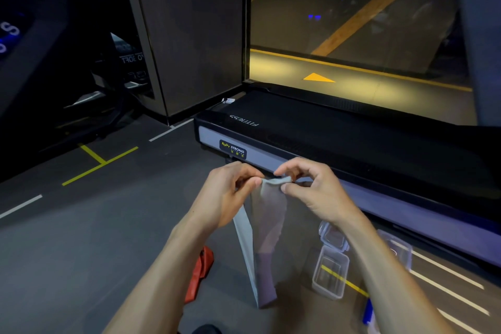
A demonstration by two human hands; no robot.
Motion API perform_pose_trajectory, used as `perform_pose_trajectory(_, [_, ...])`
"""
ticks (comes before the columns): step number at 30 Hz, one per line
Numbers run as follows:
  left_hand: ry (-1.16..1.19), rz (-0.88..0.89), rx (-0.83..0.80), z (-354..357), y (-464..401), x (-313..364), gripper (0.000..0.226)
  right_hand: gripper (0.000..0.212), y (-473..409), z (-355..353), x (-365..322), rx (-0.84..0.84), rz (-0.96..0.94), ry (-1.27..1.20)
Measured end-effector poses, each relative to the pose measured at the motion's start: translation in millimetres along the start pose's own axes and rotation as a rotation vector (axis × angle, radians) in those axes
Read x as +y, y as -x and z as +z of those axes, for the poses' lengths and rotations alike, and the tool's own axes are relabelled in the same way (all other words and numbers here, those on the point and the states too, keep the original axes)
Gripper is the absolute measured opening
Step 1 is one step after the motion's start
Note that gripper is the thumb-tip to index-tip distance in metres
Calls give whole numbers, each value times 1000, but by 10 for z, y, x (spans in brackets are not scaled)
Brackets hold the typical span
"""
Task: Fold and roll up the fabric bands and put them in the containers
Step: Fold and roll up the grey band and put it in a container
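Observation:
A pale grey fabric band [264, 230] hangs down in front of me, its lower end reaching the floor. My left hand [230, 192] pinches its top edge on the left. My right hand [311, 190] pinches the folded top end on the right, fingers curled around it. A red band [200, 271] lies crumpled on the floor under my left forearm. A clear plastic container [329, 275] stands open on the floor to the right of the hanging band, with its lid [332, 236] behind it. Another clear container [395, 248] shows past my right forearm.
A black treadmill [339, 127] with a "Body Strong" label runs across behind my hands. Something blue [367, 309] lies at the lower right. The grey floor [81, 238] has yellow and white lines. A glass wall and a dark pillar stand beyond.

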State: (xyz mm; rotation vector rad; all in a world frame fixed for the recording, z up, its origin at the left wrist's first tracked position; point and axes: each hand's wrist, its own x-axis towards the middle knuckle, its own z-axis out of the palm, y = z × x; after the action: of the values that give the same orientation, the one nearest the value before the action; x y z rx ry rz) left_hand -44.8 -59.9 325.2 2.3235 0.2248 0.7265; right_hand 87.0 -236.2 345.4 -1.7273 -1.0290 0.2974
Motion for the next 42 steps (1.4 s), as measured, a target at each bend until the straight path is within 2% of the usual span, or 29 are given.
perform_pose_trajectory(7, [127,-24,-9,-15,-7,-51,11,19,16,-48,17,57,88,-66])
perform_pose_trajectory(13, [270,11,-26,-23,2,-17,18,16,15,-51,30,-8,324,-387])
perform_pose_trajectory(16, [332,14,-30,-19,5,-3,13,16,7,-56,27,-37,422,-550])
perform_pose_trajectory(24, [195,-38,23,17,6,18,12,31,-21,-3,25,-10,478,-730])
perform_pose_trajectory(31, [132,-83,5,42,1,10,10,17,-11,58,28,26,435,-593])
perform_pose_trajectory(37, [-33,-21,42,28,-10,14,12,22,-13,100,42,45,352,-460])
perform_pose_trajectory(42, [-147,15,53,28,-44,50,12,23,-19,128,42,135,271,-342])
